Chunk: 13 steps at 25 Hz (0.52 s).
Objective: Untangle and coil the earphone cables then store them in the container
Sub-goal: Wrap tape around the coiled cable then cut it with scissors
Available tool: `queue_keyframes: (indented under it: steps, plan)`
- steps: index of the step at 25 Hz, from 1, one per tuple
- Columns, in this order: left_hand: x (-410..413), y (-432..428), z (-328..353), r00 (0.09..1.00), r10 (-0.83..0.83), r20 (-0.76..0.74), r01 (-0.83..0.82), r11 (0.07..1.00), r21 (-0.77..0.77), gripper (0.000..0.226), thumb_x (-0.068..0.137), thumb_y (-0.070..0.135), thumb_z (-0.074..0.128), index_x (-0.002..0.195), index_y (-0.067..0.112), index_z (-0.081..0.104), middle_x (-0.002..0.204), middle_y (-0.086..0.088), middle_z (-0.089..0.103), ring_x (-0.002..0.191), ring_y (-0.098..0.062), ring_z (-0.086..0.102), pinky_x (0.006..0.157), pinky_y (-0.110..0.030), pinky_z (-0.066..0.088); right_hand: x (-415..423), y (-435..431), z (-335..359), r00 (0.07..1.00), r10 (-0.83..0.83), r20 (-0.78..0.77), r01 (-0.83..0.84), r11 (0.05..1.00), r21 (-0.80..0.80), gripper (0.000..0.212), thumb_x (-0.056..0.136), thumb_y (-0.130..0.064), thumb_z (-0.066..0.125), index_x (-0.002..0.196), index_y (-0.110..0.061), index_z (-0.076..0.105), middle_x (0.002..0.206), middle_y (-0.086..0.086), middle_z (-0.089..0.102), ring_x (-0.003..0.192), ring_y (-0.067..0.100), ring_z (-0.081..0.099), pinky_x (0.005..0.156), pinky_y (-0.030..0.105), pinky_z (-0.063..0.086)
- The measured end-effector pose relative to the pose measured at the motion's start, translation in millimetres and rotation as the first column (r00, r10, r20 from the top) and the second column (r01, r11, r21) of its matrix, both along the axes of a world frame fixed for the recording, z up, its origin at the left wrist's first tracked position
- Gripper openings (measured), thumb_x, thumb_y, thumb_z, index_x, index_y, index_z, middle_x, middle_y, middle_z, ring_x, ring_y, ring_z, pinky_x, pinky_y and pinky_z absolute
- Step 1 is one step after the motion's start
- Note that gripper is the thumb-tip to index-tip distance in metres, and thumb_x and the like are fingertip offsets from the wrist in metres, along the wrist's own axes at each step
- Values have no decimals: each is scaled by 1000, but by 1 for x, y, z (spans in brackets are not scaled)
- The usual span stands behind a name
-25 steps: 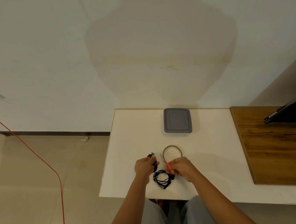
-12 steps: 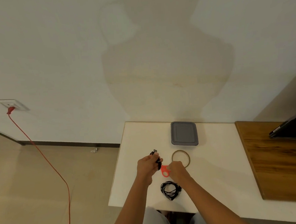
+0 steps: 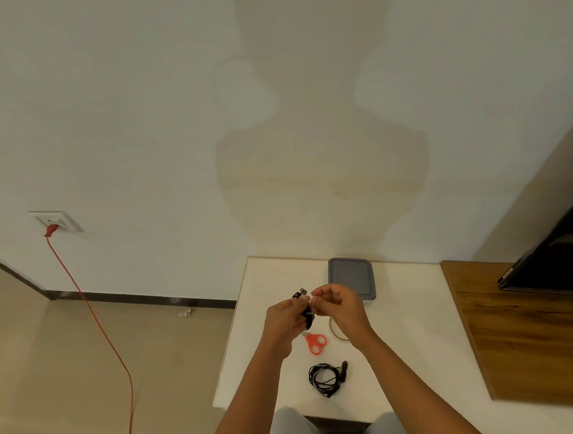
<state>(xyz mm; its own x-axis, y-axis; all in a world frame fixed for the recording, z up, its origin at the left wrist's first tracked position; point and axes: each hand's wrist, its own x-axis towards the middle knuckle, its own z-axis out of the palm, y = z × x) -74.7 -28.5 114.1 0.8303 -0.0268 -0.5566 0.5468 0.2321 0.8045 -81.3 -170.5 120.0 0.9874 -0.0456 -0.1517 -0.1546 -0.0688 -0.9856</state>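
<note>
— Where are the earphones?
— The left hand [image 3: 284, 321] has one earphone bundle [image 3: 306, 313] in its grip; the right hand [image 3: 337, 309] pinches its top. A coiled cable [image 3: 325, 379] lies on the worktop [image 3: 406, 330], six o'clock from the scissors [image 3: 315, 342].

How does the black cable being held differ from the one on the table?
The held cable is gripped by the left hand, the right hand pinching at it; the table cable lies untouched. The held cable is bunched, mostly hidden; the table cable spreads in loose loops. Both are black.

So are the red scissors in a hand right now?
No, the red scissors lie on the white table, and the left hand grips a black earphone cable instead.
</note>
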Motion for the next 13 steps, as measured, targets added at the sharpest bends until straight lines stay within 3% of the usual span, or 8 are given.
queue_keyframes:
  steps: [3,8,10,13]
  plan:
    - [-18,0,19,998,-54,32,55,998,-40,22,90,19,65,96,-2,69,91,-19,71,85,-26,67,85,-34,57,-16,-2,22,999,-25,-39,26,1000,17,4,82,-5,68,87,-5,69,78,15,72,74,29,69,69,31,58]
    - [-46,-7,52,999,1,52,9,980,-200,13,91,16,63,92,5,70,85,-12,73,80,-20,70,77,-30,55,-46,3,57,945,-145,-293,252,894,369,6,85,-4,64,90,-3,67,79,12,70,66,17,65,64,25,55]
    - [-57,-10,62,996,1,89,17,980,-200,12,91,15,62,94,6,70,86,-11,73,78,-19,71,72,-27,56,-54,5,65,929,-162,-331,282,892,353,7,86,-5,62,90,-4,67,76,9,69,63,14,63,61,23,53]
    - [-72,-12,74,990,3,143,23,983,-181,13,91,15,61,97,7,70,88,-12,73,80,-18,72,70,-25,56,-62,6,76,938,-205,-280,259,951,170,7,82,-5,63,85,-2,69,73,10,68,63,15,62,62,27,52]
